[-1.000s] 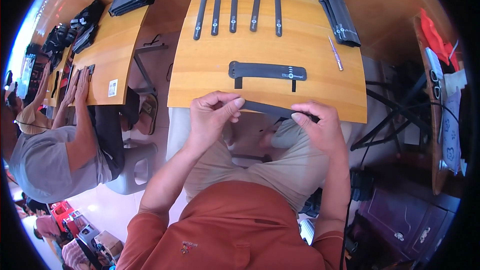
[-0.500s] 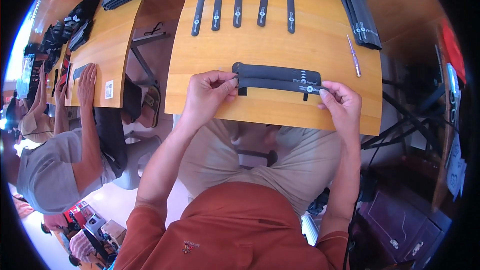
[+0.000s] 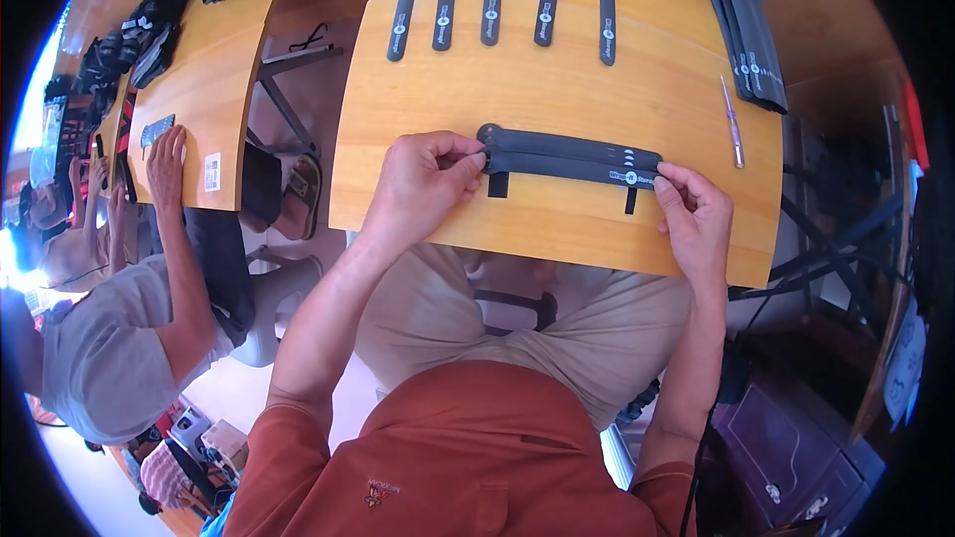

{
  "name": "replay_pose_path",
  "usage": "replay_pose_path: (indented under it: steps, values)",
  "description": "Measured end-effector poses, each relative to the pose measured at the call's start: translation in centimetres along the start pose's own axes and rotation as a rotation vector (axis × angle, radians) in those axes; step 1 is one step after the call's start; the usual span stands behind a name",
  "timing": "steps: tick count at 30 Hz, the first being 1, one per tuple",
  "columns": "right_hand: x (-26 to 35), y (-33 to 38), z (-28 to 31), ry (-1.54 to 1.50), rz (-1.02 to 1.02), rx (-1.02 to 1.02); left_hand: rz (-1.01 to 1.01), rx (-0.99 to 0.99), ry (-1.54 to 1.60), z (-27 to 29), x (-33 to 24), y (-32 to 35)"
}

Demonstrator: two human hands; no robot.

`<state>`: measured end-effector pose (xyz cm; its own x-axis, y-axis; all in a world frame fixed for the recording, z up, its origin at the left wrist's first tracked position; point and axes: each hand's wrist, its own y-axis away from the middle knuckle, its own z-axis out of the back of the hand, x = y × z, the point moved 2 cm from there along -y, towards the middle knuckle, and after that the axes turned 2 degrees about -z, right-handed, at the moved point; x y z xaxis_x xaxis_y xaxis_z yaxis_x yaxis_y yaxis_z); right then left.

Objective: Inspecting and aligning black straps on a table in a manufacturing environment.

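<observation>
My left hand (image 3: 430,177) pinches the left end of a dark grey strap (image 3: 562,168) between thumb and fingers. The strap's right end, beside its white print, is in the fingertips of my right hand (image 3: 694,211). Stretched lengthwise, this strap lies along the near side of a second dark grey strap (image 3: 557,141) and partly overlaps it. The second strap has a rounded left end and small white marks near its right end. Two short black strips (image 3: 498,185) show on the tabletop below the straps.
Several dark straps (image 3: 491,0) lie in a spaced row across the wooden table (image 3: 418,99). At right are a purple-handled screwdriver (image 3: 734,124) and a stack of dark straps (image 3: 748,45). At the left table, a co-worker's hand (image 3: 167,164) rests near a dark piece (image 3: 157,129).
The held strap has shifted onto the second strap, covering print that showed on it before. Both my hands keep their pinch. The whole view has shifted slightly.
</observation>
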<state>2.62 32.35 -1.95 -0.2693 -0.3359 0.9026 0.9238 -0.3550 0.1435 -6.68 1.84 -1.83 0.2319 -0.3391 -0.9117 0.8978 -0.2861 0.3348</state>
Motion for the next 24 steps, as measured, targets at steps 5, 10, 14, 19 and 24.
replay_pose_path:
  steps: [5,10,14,19,24]
  values:
    - [0.03,-0.07,0.04,0.048,-0.037,0.011,-0.001,-0.005,-0.024,-0.03,-0.03,0.04]
    - [-0.34,-0.22,-0.05,0.072,0.002,-0.008,-0.008,-0.008,-0.061,0.0,0.0,0.07]
    - [-0.48,-0.28,-0.03,0.067,-0.009,-0.003,0.021,-0.037,-0.055,-0.17,-0.19,0.13]
    - [-0.64,-0.29,-0.05,0.07,0.005,-0.014,0.035,-0.022,-0.037,-0.13,-0.16,-0.01]
    - [-0.61,-0.28,-0.17,0.08,0.03,-0.019,0.049,-0.027,-0.004,-0.03,0.08,0.06]
